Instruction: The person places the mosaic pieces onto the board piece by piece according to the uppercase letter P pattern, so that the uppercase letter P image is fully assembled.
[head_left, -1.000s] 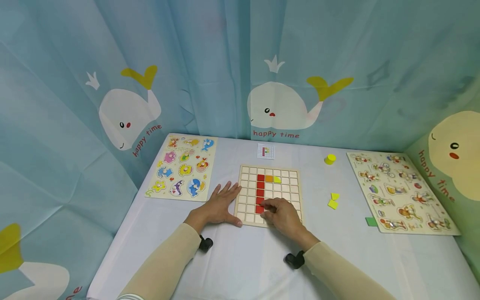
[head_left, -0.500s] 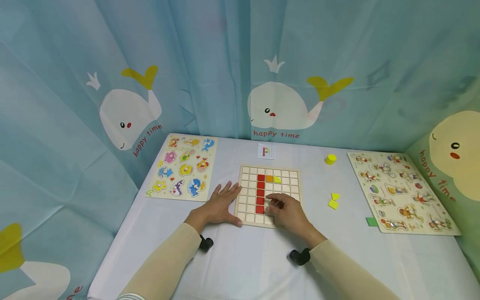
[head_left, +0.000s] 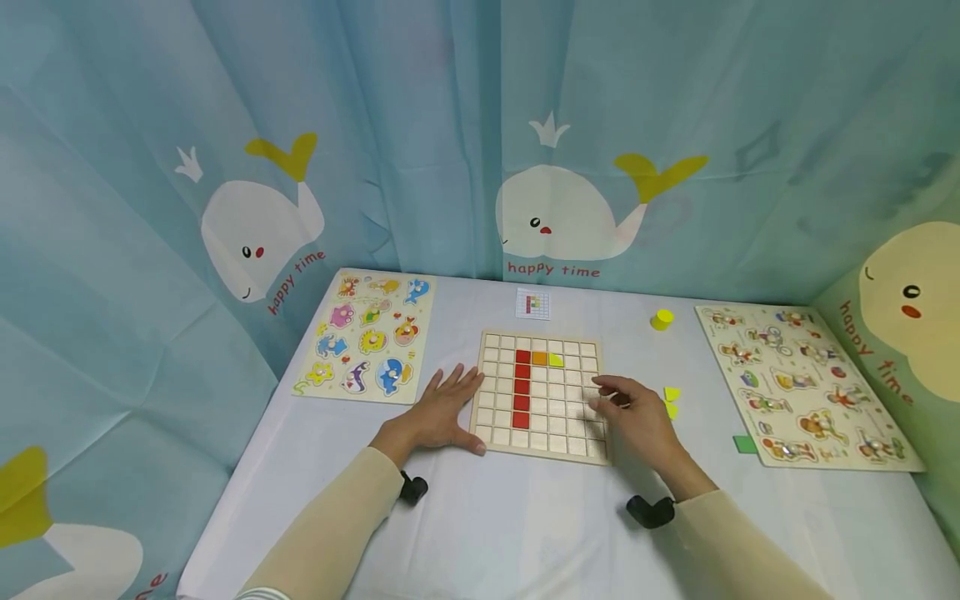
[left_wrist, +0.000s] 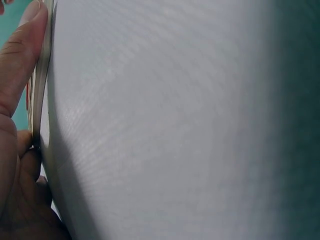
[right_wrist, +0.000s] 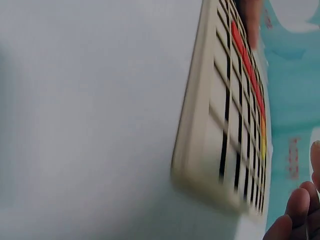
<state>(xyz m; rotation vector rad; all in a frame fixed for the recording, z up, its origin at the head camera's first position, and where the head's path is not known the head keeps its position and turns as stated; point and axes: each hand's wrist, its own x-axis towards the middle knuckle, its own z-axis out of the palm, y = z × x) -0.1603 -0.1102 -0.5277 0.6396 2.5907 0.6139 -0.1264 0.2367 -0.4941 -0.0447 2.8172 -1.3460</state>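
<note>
A wooden grid board [head_left: 553, 406] lies between my hands in the head view. A column of red tiles [head_left: 522, 387] fills part of it, with an orange tile [head_left: 539, 358] and a yellow tile with a rounded corner [head_left: 556, 360] beside the top one. My left hand [head_left: 437, 412] rests spread at the board's left edge; in the left wrist view its thumb [left_wrist: 22, 57] lies along the edge. Over the board's right edge hovers my right hand [head_left: 637, 418], fingers loosely bent and holding nothing. Its fingertips [right_wrist: 299, 202] show at the lower right of the right wrist view.
Beyond my right hand lie two yellow tiles [head_left: 672, 392], one partly hidden. A yellow cylinder [head_left: 662, 320] and a printed grid card [head_left: 533, 304] sit further back. Picture puzzles flank the board, left [head_left: 352, 332] and right [head_left: 809, 402]; a green tile [head_left: 745, 445] pokes out by the right one.
My right hand has moved right, from the lowest red tile to the board's right edge, uncovering the grid's lower cells. My left hand has stayed in place.
</note>
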